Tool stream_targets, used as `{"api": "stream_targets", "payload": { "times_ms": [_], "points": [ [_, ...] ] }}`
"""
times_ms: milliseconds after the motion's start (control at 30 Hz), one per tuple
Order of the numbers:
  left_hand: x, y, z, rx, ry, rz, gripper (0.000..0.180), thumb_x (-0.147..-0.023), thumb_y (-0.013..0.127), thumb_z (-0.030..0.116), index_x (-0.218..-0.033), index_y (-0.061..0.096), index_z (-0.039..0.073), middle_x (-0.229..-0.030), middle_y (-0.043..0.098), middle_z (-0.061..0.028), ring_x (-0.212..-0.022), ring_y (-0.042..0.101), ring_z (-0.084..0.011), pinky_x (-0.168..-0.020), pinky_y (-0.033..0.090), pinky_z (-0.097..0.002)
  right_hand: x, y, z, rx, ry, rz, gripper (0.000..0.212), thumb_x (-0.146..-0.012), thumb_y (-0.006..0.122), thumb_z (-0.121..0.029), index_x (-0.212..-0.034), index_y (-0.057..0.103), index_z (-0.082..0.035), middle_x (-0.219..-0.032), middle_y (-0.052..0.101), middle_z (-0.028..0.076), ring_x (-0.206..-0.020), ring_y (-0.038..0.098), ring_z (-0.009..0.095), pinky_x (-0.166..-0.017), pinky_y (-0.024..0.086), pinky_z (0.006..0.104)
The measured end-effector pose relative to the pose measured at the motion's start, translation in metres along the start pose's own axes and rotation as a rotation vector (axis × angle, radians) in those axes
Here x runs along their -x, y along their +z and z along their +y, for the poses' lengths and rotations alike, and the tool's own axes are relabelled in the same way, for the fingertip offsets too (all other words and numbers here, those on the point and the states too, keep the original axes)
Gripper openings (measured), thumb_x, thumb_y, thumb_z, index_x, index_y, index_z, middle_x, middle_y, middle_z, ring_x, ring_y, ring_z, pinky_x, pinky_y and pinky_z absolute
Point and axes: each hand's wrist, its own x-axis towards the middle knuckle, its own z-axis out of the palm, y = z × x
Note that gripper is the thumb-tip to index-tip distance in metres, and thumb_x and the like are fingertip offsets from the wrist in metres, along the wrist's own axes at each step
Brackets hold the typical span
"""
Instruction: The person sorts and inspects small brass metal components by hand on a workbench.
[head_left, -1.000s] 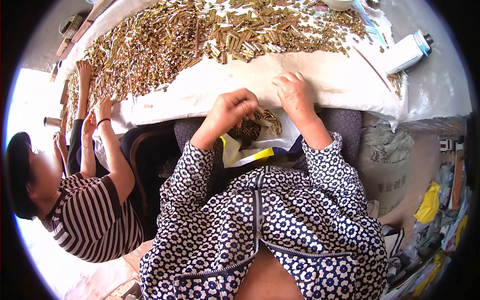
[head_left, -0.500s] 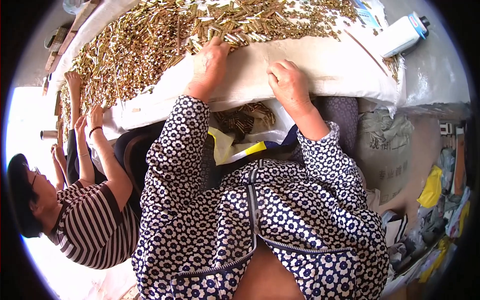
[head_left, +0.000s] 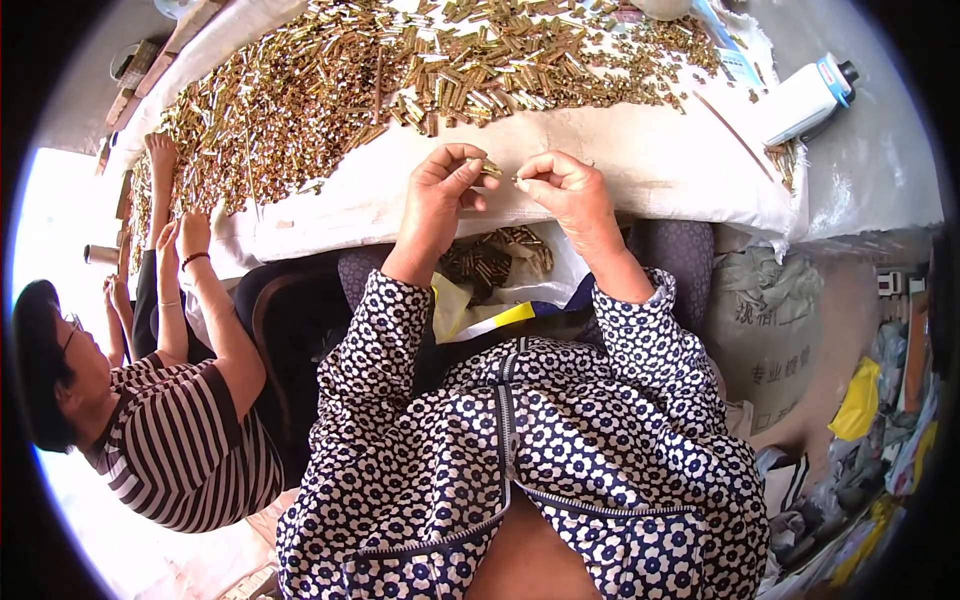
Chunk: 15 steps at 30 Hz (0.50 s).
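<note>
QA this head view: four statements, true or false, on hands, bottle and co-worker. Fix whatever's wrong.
1. The left hand holds a gold-coloured piece. True.
2. The right hand has its fingers spread wide. False: they are bent in, close together.
3. The white bottle is left of the metal parts heap. False: it is to the right.
4. The co-worker wears a striped top. True.

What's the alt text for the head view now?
Left hand holding a small golden piece, right hand close beside it, at a cloth-covered table strewn with golden pieces; another person in a striped top is at left.
</note>
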Motion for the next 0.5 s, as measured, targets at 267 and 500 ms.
{"api": "stream_targets", "payload": {
  "times_ms": [267,500],
  "points": [
    [0.0067,0.0061,-0.0001,0.076,-0.014,-0.014,0.011,-0.092,0.057,0.007,-0.101,0.058,0.001,-0.087,0.062,-0.0052,-0.074,0.064,-0.0132,-0.054,0.049,-0.021,-0.0001,0.0023,0.002,-0.036,0.003,0.012,0.009,-0.084,0.064,-0.001,-0.093,0.063,-0.002,-0.086,0.061,-0.002,-0.079,0.055,0.004,-0.071,0.043,0.0175],
    [0.0096,0.011,-0.0021,0.062,0.031,-0.028,0.009,-0.093,0.055,0.006,-0.1,0.057,0.001,-0.087,0.062,-0.0063,-0.075,0.064,-0.0141,-0.056,0.051,-0.0219,0.0015,0.0025,0.0069,-0.016,-0.034,0.028,0.008,-0.086,0.063,-0.001,-0.094,0.063,-0.001,-0.089,0.062,-0.001,-0.079,0.055,0.004,-0.071,0.044,0.0184]
  ]
}}
